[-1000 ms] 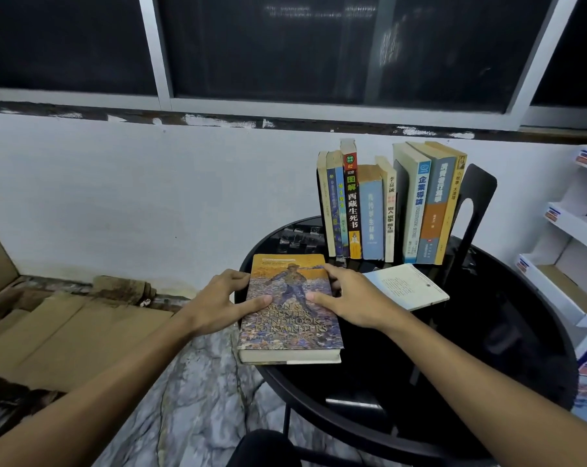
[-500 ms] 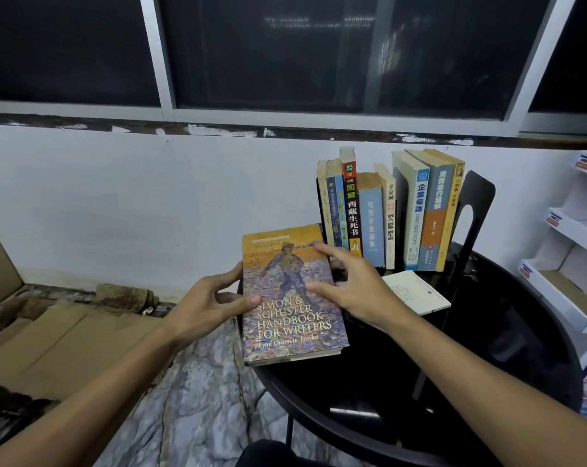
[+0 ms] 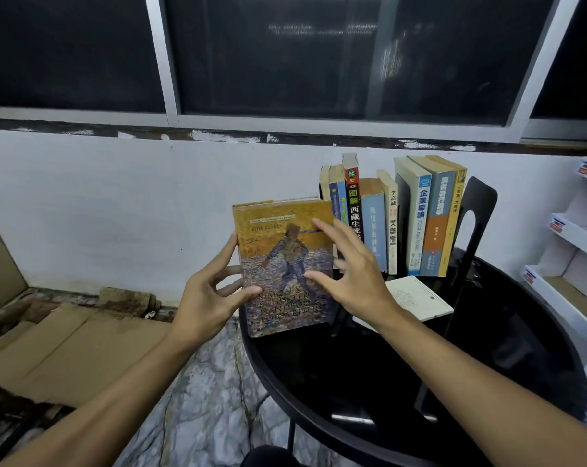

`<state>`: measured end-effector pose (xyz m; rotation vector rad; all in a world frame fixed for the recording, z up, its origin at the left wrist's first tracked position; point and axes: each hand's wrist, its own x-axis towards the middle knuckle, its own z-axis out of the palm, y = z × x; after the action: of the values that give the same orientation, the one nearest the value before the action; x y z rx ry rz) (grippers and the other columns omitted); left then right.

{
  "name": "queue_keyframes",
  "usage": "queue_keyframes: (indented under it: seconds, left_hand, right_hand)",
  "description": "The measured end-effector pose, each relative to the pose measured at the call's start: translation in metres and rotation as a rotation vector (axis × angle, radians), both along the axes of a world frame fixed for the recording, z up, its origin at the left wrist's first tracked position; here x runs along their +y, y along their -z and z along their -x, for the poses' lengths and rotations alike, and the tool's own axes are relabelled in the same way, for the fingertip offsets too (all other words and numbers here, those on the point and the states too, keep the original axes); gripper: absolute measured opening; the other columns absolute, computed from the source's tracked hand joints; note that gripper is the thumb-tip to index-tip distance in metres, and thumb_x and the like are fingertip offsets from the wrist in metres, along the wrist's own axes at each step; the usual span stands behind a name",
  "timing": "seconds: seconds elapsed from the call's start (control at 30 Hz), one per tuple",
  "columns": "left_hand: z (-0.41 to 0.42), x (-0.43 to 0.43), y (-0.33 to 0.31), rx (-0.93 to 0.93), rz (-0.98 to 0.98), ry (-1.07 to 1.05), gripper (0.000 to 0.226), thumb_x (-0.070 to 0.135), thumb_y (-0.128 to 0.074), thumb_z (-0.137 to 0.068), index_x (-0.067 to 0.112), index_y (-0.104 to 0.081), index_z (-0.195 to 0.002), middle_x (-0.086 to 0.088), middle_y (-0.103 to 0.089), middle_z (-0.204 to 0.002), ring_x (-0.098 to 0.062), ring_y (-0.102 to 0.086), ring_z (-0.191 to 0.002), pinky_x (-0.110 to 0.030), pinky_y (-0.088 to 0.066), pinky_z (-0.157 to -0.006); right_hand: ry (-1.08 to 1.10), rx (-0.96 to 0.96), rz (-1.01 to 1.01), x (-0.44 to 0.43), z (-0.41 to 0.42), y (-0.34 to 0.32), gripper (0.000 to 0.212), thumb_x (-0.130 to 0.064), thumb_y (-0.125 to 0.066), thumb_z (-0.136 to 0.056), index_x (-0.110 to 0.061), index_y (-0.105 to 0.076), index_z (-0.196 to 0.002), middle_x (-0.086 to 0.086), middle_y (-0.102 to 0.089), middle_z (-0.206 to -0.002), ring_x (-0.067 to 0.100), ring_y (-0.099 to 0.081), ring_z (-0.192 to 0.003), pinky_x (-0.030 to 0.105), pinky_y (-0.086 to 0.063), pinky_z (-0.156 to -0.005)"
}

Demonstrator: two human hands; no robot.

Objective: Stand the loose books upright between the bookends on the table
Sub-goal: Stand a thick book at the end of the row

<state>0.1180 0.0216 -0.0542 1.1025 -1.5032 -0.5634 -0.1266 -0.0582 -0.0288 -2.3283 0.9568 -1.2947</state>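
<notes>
The handbook (image 3: pixel 285 264), a thick volume with a worn yellow-and-blue painted cover, is held almost upright, cover toward the camera, over the left rim of the surface (image 3: pixel 453 382), just in front of the left end of the row of standing books (image 3: pixel 374 224). Whether its lower edge rests there cannot be told. Its left edge is pinched by the left grip (image 3: pixel 211 298), thumb on the cover. The right grip (image 3: pixel 352 274) is spread, thumb in front and fingers behind the right edge. The task is judged mostly done, since many books are already stood beside the black bookend (image 3: pixel 477 210). This one and a small white book (image 3: pixel 416 298) lying flat are left.
</notes>
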Motion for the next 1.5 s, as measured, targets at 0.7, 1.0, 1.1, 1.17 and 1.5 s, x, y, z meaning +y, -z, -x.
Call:
queue_keyframes:
  seconds: [0.7,1.0,1.1,1.17,1.5]
  left_hand:
    - [0.004,0.007,0.003,-0.066,0.05,0.03,0.093,0.015,-0.078,-0.08,0.039,-0.027,-0.154,0.025,-0.05,-0.139,-0.016,-0.061,-0.12,-0.024,-0.052,-0.1]
    - [0.01,0.018,0.011,-0.068,0.067,-0.002,0.093,0.019,-0.081,-0.08,0.035,-0.029,-0.156,0.015,-0.047,-0.146,-0.017,-0.055,-0.13,-0.037,-0.055,-0.099]
    - [0.013,0.022,0.015,-0.089,0.083,-0.017,0.095,0.02,-0.082,-0.079,0.04,-0.028,-0.154,0.015,-0.05,-0.139,-0.02,-0.058,-0.122,-0.037,-0.056,-0.097]
    - [0.016,0.025,0.016,-0.087,0.086,-0.007,0.094,0.02,-0.083,-0.079,0.042,-0.03,-0.153,0.017,-0.049,-0.139,-0.021,-0.058,-0.122,-0.037,-0.057,-0.095]
    - [0.04,0.034,0.018,-0.127,0.039,0.146,0.08,0.018,-0.081,-0.083,0.03,-0.041,-0.151,0.018,-0.049,-0.139,-0.013,-0.056,-0.12,-0.033,-0.06,-0.088]
  right_hand:
    - [0.31,0.072,0.284,0.054,-0.051,-0.02,0.103,-0.072,-0.072,-0.073,-0.009,-0.036,-0.147,0.008,-0.032,-0.142,0.024,-0.033,-0.133,0.038,-0.038,-0.111]
    - [0.376,0.089,0.169,0.073,-0.068,-0.035,0.103,-0.078,-0.071,-0.065,-0.026,-0.036,-0.147,0.007,-0.022,-0.147,0.027,-0.026,-0.133,0.047,-0.051,-0.096]
    - [0.342,0.063,0.167,0.072,-0.062,-0.036,0.092,-0.068,-0.076,-0.067,-0.025,-0.042,-0.141,0.005,-0.024,-0.145,0.026,-0.026,-0.133,0.043,-0.053,-0.093]
    - [0.284,0.047,0.163,0.071,-0.054,-0.038,0.086,-0.062,-0.079,-0.069,-0.025,-0.044,-0.138,0.003,-0.025,-0.142,0.024,-0.028,-0.134,0.035,-0.05,-0.098]
    - [-0.086,0.07,0.002,0.069,0.003,-0.049,0.067,-0.04,-0.081,-0.079,-0.033,-0.046,-0.136,-0.009,-0.023,-0.148,0.007,-0.034,-0.14,0.039,-0.046,-0.109]
